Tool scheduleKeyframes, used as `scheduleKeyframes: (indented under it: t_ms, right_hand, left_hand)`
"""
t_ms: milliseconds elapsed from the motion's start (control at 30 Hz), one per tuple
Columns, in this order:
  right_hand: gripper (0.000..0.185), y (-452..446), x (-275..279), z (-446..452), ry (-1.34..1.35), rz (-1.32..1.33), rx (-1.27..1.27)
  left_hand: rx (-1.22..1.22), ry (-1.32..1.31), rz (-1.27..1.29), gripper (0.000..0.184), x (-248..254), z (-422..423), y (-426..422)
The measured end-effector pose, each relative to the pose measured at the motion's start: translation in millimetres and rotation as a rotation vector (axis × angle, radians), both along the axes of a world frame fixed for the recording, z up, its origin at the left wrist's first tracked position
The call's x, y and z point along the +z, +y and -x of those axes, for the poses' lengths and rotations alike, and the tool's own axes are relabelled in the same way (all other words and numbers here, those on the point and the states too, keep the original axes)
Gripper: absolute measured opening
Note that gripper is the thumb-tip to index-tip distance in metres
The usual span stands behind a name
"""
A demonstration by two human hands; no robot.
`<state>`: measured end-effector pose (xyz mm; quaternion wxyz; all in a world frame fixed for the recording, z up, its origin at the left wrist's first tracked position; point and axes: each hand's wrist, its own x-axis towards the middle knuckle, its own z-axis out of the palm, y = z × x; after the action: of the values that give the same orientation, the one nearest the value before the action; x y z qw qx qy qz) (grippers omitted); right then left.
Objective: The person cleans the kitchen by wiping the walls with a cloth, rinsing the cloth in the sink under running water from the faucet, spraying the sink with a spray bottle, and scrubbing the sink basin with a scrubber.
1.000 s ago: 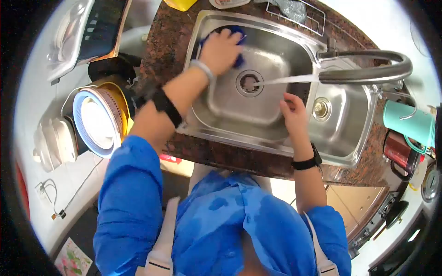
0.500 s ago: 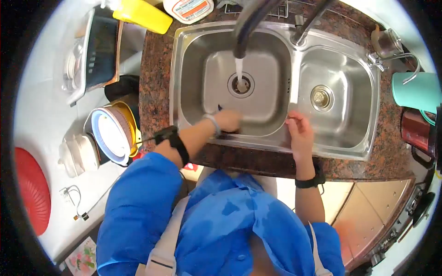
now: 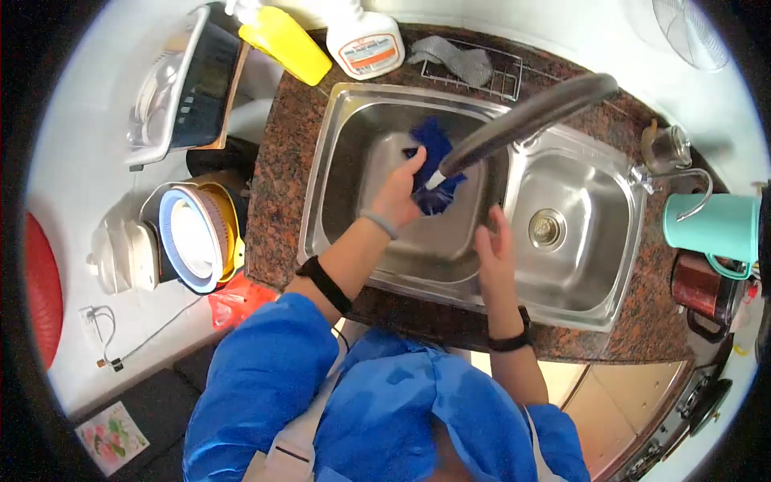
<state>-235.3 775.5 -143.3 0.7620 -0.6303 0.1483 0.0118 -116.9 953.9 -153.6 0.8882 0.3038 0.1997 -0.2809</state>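
Observation:
In the large left basin of the steel sink (image 3: pixel 341 100), a dark blue cloth (image 3: pixel 432 143) hangs spread out. My left hand (image 3: pixel 399 195) holds it by its near left side, thumb up and the other fingers partly hidden. The black faucet spout (image 3: pixel 522 120) reaches over the basin, and water from its white tip runs onto the cloth. My right hand (image 3: pixel 495 243) is above the divider between the two basins, fingers bent and apart, with nothing in it. The basin's drain is hidden behind the cloth and spout.
Behind the sink stand a yellow bottle (image 3: pixel 285 44), a white spray bottle (image 3: pixel 365 48) and a wire rack (image 3: pixel 506 84) with a grey cloth (image 3: pixel 454 60) on it. A mint-green pitcher (image 3: pixel 711 229) is at right, stacked bowls (image 3: pixel 193 237) at left. The small basin has a strainer (image 3: pixel 547 229).
My left hand has moved up from the basin's near edge, bringing the blue cloth under the water. The spout appears further right as the view has shifted. My right hand stays near the divider.

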Motion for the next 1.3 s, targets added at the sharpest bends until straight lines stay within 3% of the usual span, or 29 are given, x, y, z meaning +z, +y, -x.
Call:
scheduleKeyframes:
  t_ms: [33, 100, 133, 200, 233, 267, 300, 333, 400, 500, 533, 567, 633, 667, 700, 733, 767, 833, 867, 967, 1000, 1033, 1067, 1200, 1233, 1267, 1300]
  right_hand:
    - [0.049, 15.5, 7.1, -18.0, -0.013, 0.008, 0.01]
    - [0.05, 41.2, 18.3, -50.5, 0.141, -0.361, -0.159]
    - [0.05, 45.6, 15.9, -56.8, 0.136, -0.35, -0.143]
    - [0.041, 54.8, -2.6, -65.2, 0.11, -0.329, 0.185]
    - [0.03, 65.2, -13.0, -60.0, 0.071, -0.165, 0.18]
    - [0.03, 75.3, -10.6, -47.9, -0.155, 0.2, 0.187]
    - [0.031, 82.3, -8.4, -41.0, -0.388, 0.561, 0.185]
    - [0.031, 83.9, -12.3, -44.1, -0.393, 0.572, 0.196]
    - [0.033, 84.7, -30.1, -50.5, -0.1, 0.416, 0.287]
    - [0.036, 63.3, -43.1, -82.3, 0.007, 0.565, 0.204]
    - [0.029, 68.7, -59.3, -82.8, -0.14, 0.533, -0.025]
    - [0.029, 63.2, -51.3, -82.3, -0.142, 0.549, -0.021]
    - [0.032, 54.8, -19.5, -78.7, 0.143, -0.097, 0.24]
    - [0.028, 56.4, -9.2, -73.5, 0.229, -0.112, 0.177]
    - [0.028, 57.9, -4.0, -75.5, 0.231, -0.101, 0.184]
    - [0.028, 59.7, -0.4, -77.2, 0.238, -0.029, 0.153]
    - [0.03, 61.4, 1.2, -77.8, 0.246, 0.04, 0.118]
    - [0.031, 59.6, -13.4, -86.1, 0.25, 0.112, 0.151]
    - [0.031, 55.7, -26.9, -85.5, 0.266, 0.179, 0.175]
    - [0.026, 54.6, -64.5, -90.6, 0.169, 0.304, 0.213]
    - [0.024, 53.8, -72.3, -96.8, -0.102, 0.811, 0.428]
    - [0.021, 54.2, -80.2, -100.4, -0.397, 1.308, 0.635]
    - [0.018, 60.7, -84.0, -98.0, -0.117, 0.842, 0.513]
    - [0.025, 51.3, -84.8, -122.4, -0.335, 0.973, 0.764]
    - [0.027, 42.5, -78.3, -125.4, -0.296, 0.819, 0.605]
    - [0.025, 34.2, -49.6, -127.1, -0.092, 0.484, 0.429]
    - [0.023, 26.6, -19.3, -128.4, 0.049, 0.136, 0.179]
  left_hand:
    - [0.01, -0.013, 0.008, 0.046, 3.3, 2.8, 1.5]
    - [0.037, 0.143, -0.027, 0.045, 32.5, 18.3, -3.5]
    - [0.028, 0.166, -0.029, 0.045, 35.6, 26.4, -5.0]
    - [0.083, 0.098, -0.099, 0.046, 19.3, 37.2, -4.8]
    - [0.123, 0.041, -0.181, 0.047, 6.5, 40.4, -2.9]
    - [0.102, 0.088, 0.006, 0.049, -7.7, 43.4, 7.9]
    - [0.109, 0.087, 0.019, 0.049, -28.8, 41.8, 14.7]
    - [-0.03, -0.019, 0.455, 0.049, -52.4, 39.0, 19.6]
    - [0.114, 0.149, 0.222, 0.051, -20.3, 58.2, 9.1]
    - [0.043, 0.158, 0.057, 0.048, 1.8, 68.6, -10.5]
    - [0.038, 0.101, 0.077, 0.043, 4.0, 68.6, -10.0]
    - [0.04, 0.101, 0.093, 0.043, 3.0, 68.0, -10.5]
    - [-0.079, -0.058, -0.228, 0.04, -2.8, 63.8, -7.5]
    - [-0.07, -0.054, -0.215, 0.04, -13.5, 62.4, -8.3]
    - [-0.19, -0.252, -0.526, 0.036, -26.0, 58.7, -9.8]
    - [-0.311, -0.449, -0.839, 0.032, -37.8, 57.2, -11.4]
    - [-0.306, -0.445, -0.834, 0.032, -30.5, 60.2, -11.6]
    - [-0.278, -0.606, -1.071, 0.027, -7.4, 63.5, -9.4]
    - [-0.219, -0.806, -1.16, 0.027, -28.9, 66.1, -10.6]
    - [-0.346, -0.772, -1.167, 0.028, -44.3, 63.8, 0.7]
    - [-0.343, -0.767, -1.169, 0.028, -41.0, 61.1, 7.4]
    - [-0.52, -0.756, -1.28, 0.029, -38.0, 56.7, 16.3]
    - [-0.704, -0.74, -1.384, 0.03, -31.8, 54.4, 25.1]
    - [-0.736, -0.825, -1.419, 0.033, 3.7, 41.2, 52.9]
    - [-0.666, -1.087, -1.55, 0.038, 16.5, 35.3, 65.1]
    - [-0.578, -1.358, -1.673, 0.043, 37.0, 26.1, 79.0]
    - [-0.585, -0.997, -1.731, 0.047, 83.8, 14.2, 96.0]
